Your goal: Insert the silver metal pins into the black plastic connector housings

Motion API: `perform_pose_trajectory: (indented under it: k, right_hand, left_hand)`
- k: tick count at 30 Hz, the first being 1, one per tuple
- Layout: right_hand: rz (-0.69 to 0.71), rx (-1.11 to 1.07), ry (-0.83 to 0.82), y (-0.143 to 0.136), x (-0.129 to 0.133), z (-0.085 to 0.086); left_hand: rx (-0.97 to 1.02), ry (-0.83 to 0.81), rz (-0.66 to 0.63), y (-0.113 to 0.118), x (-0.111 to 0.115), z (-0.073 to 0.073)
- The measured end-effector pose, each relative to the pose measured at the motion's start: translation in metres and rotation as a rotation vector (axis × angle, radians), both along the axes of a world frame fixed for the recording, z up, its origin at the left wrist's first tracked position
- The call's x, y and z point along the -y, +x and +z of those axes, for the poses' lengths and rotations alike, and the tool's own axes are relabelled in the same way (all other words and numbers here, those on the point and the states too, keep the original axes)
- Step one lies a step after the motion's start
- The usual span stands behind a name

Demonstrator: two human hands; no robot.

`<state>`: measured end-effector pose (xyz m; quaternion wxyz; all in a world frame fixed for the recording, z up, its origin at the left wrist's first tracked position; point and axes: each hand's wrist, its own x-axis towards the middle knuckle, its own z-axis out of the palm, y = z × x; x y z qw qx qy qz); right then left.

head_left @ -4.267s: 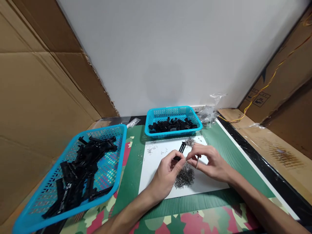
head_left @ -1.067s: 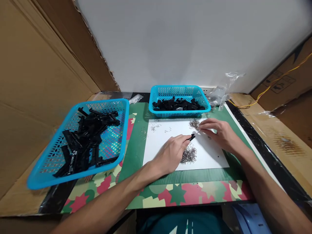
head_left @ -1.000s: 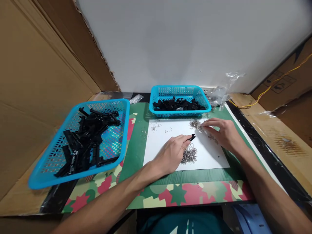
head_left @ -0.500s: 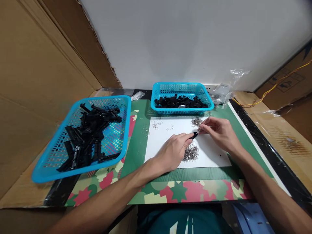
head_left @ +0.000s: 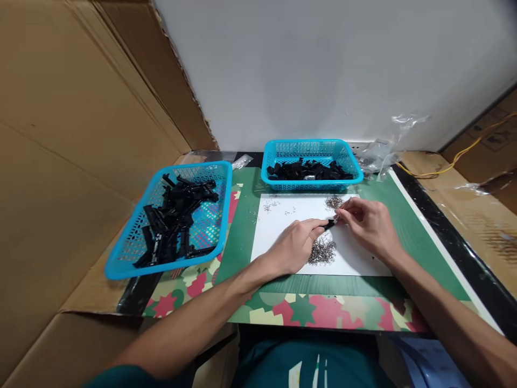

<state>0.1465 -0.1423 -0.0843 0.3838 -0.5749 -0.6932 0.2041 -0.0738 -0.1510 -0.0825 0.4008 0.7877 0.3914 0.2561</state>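
Note:
Over the white sheet (head_left: 274,229), my left hand (head_left: 297,245) pinches a small black plastic part (head_left: 330,224) between thumb and fingers. My right hand (head_left: 369,223) is closed at the part's far end, its fingertips around something small and pale that I cannot make out. A larger pile of small metal springs or clips (head_left: 323,252) lies just below the black part, partly behind my left hand. Another, smaller metal pile (head_left: 334,202) sits above, near my right fingertips. A few loose metal pieces (head_left: 267,207) are scattered at the sheet's upper left.
On the left stands a blue basket (head_left: 228,215) with long black parts (head_left: 177,215). Behind the sheet is a second blue basket (head_left: 313,185) of black pieces. Clear plastic bags (head_left: 377,156) and a yellow cable (head_left: 456,161) lie at the back right. Cardboard (head_left: 81,134) rises on the left.
The view has shifted, so everything appears farther right. Both hands keep their hold close together at the black part, with only slight finger movement.

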Motion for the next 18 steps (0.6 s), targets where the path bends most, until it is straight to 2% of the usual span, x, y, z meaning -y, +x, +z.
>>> perform_pose_trajectory:
  k: [9,12,14,18]
  right_hand:
    - [-0.051,-0.032,0.096,-0.016,0.001,-0.003]
    - [-0.045,-0.201,0.074,-0.018,0.0,-0.001]
    - [-0.09,-0.346,0.104,-0.017,0.0,0.003]
    - [-0.192,-0.529,0.197,-0.004,-0.003,0.01]
  left_hand:
    - [0.038,-0.1,0.057,-0.001,-0.005,0.008]
    - [0.023,-0.083,0.078,-0.003,-0.005,0.006]
    - [0.043,-0.073,0.106,-0.006,-0.005,0.007]
    - [0.095,0.05,0.224,-0.019,-0.015,0.023]
